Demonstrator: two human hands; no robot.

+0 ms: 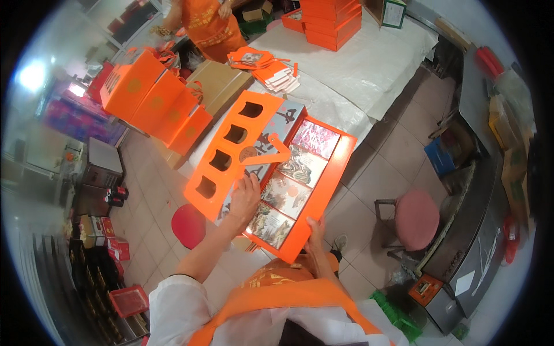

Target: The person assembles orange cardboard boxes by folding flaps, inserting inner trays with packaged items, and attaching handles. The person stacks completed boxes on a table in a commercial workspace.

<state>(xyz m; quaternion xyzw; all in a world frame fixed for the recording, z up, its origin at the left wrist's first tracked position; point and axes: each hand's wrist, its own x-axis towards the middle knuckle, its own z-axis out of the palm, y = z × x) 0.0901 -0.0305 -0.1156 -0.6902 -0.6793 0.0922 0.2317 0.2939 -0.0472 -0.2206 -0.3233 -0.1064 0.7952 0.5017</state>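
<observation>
An orange gift box (324, 203) lies tilted in front of me, with its flap laid back to the left. In its tray sit several picture-printed packs (287, 193) in a row, each in its own compartment. The orange and grey flap (197, 185) has several cut-out windows, and a bent orange strip handle (266, 159) stands up from it. My left hand (245, 199) is closed at the flap's inner side, just below the handle; its fingertips are partly hidden. With my right hand (314, 233) I grip the tray's near right corner, thumb on the outer wall.
Stacked orange boxes (156, 102) stand at left beside a brown carton (216, 81). Flat orange and white pieces (271, 69) lie on the covered table (346, 75), with more orange boxes (330, 26) behind. A co-worker in an orange apron (210, 26) stands beyond. Stools (416, 219) are on the floor.
</observation>
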